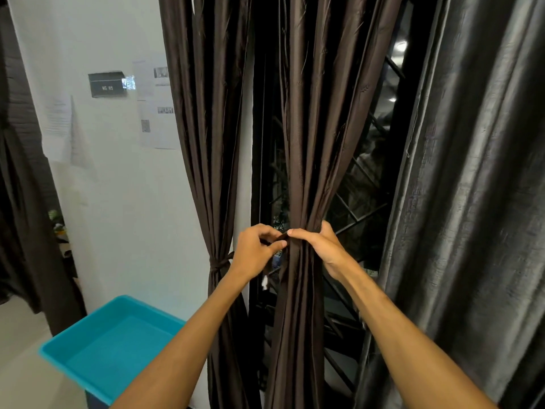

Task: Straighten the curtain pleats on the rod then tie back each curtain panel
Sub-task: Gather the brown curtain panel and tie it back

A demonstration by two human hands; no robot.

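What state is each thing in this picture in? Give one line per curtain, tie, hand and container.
left panel: gathered, bound by the left tie.
middle panel: bunched at the waist, not yet tied.
tie band: pinched between both hands.
left hand: pinches the tie band.
right hand: grips the middle panel and band.
grey curtain: hangs loose, untied.
teal tray: upright, open top.

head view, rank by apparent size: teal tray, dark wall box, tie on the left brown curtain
1. shallow teal plastic tray (nearest the camera)
2. dark rectangular wall box
3. thin brown fabric tie on left curtain
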